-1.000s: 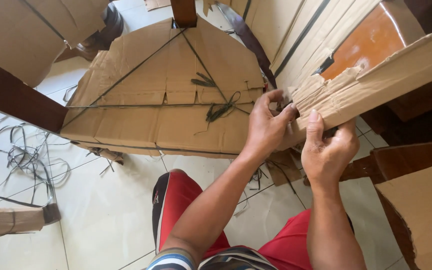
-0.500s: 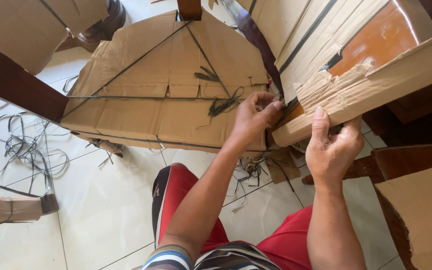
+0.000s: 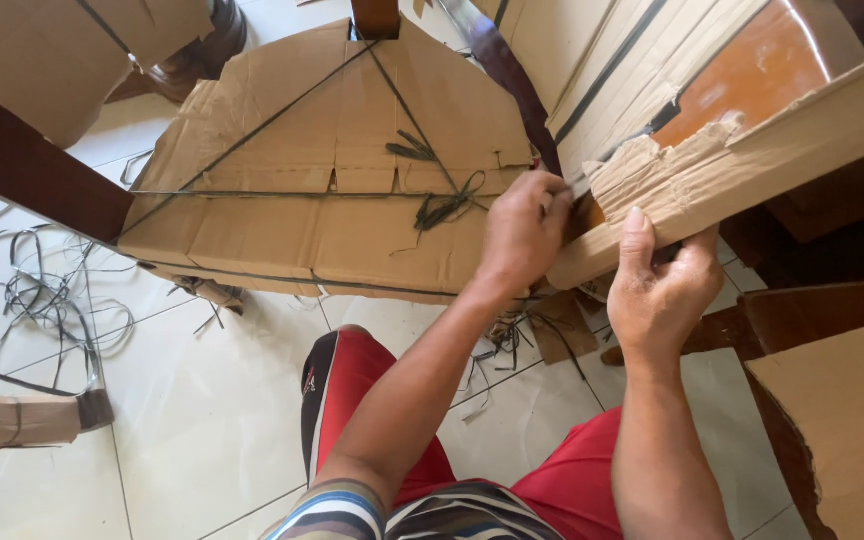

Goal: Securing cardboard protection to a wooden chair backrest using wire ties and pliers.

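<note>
My right hand [image 3: 660, 290] grips the torn end of a brown cardboard wrapping [image 3: 752, 150], thumb pressed flat on its face. This cardboard covers a polished wooden furniture piece [image 3: 752, 70]. My left hand [image 3: 522, 235] is closed just left of the torn edge, pinching something thin at the cardboard's end; a dark strap [image 3: 497, 60] runs up from there. What its fingers hold is hidden. Behind the hands lies a large cardboard-wrapped piece [image 3: 322, 190] tied with dark straps and a knot [image 3: 442, 205].
Cut dark straps [image 3: 42, 290] lie tangled on the white tile floor at left. A dark wooden rail [image 3: 32, 165] crosses the upper left. More cardboard-wrapped wood stands at lower right [image 3: 842, 420] and lower left [image 3: 12, 420]. My red shorts [image 3: 352, 390] are below.
My left hand has slid left and down along the cardboard's end. The torn cardboard end has lifted and turned more toward me. My right hand keeps its grip.
</note>
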